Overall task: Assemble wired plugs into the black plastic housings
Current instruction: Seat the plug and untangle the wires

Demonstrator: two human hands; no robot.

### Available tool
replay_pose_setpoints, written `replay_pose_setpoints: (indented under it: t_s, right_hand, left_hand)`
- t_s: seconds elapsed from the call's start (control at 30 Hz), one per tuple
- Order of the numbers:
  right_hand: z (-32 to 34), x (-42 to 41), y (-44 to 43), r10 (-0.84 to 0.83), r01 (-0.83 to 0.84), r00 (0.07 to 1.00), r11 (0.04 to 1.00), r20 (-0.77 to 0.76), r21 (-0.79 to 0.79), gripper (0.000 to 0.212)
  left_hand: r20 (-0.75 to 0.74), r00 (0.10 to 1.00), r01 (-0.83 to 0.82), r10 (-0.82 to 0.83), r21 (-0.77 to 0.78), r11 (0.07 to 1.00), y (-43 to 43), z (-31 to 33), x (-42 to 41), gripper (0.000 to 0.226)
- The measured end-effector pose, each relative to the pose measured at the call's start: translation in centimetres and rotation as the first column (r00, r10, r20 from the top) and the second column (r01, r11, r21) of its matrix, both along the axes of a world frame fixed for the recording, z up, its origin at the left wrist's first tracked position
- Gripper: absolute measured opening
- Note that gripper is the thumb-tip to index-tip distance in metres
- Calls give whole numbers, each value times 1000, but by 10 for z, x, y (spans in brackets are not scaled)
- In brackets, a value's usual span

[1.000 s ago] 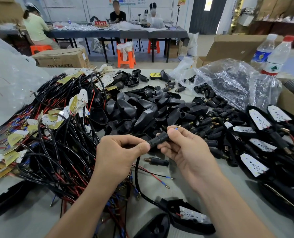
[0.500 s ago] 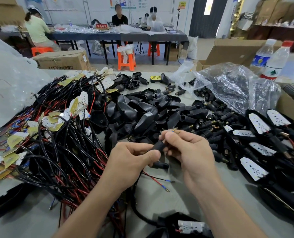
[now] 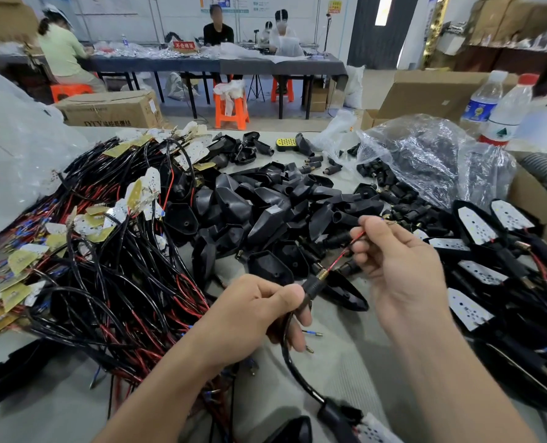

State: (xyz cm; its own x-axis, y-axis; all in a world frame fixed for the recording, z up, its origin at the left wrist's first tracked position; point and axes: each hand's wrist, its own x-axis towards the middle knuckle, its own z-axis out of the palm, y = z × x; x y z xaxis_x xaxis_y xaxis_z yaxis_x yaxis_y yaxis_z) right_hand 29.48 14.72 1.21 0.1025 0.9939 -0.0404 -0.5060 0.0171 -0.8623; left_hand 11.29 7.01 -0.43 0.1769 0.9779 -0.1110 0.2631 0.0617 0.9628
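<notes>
**Black plug (image 3: 312, 290), red wire (image 3: 342, 255) taut: risks and legible marks**

Position: the plug is at lower centre of frame, above the counter (image 3: 345, 353). The left hand (image 3: 259, 310) grips it between thumb and curled fingers, with the brass threaded end (image 3: 321, 276) pointing up-right. The right hand (image 3: 403, 273) pinches the red wire at its fingertips (image 3: 373, 228). The wire runs straight from the brass end to the pinch. A black cable (image 3: 293, 366) drops from the plug to a housing (image 3: 339, 414) at the bottom edge.

Risks (judgement):
- The wire is thin, so too hard a pull could break it or tear it at its hidden joint.
- If the pinch slips, the wire may slide back inside the plug.
- A loose blue-sleeved terminal (image 3: 310, 332) under the left hand could snag the wire bundle (image 3: 106, 276) at left.
- Lifting further may drag the housing along the counter.

Writing:
- Cardboard box (image 3: 112, 110), upper left: "DTY", then characters too blurred to read.
- Red sign (image 3: 184, 45) on the far table: white characters, apparently 不合格区.
- Blue-labelled bottle (image 3: 480, 105), upper right: text unreadable.
- Red-capped bottle (image 3: 510, 113): green triangular mark, no legible name.
- Wall posters: illegible.
</notes>
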Motion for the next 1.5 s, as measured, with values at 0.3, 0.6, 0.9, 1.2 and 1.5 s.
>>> replay_pose_setpoints:
  t_s: [0.3, 0.6, 0.9, 1.2, 1.5]
  right_hand:
    - [-4, 21, 14, -154, 148, 978, 988, -139, -53, 8]
    - [-10, 29, 22, -205, 191, 966, 977, -160, -100, 9]
    - [-7, 25, 18, -32, -3, 954, 993, -299, -114, 14]
    - [-13, -14, -5, 419, -424, 886, 906, 199, -22, 21]
    - [-11, -18, 0, 177, -176, 977, 984, 122, -23, 21]
  left_hand:
    - [-50, 999, 1, 0, 11, 1000, 2, 3, 8, 43]
    - [-35, 999, 25, -25, -3, 1000, 4, 0, 8, 42]
    - [16, 992, -122, 122, -19, 992, 5, -6, 11, 43]
    - [121, 972, -206, 201, 30, 978, 7, -8, 6, 44]
    - [145, 973, -180, 177, 10, 984, 12, -9, 12, 41]
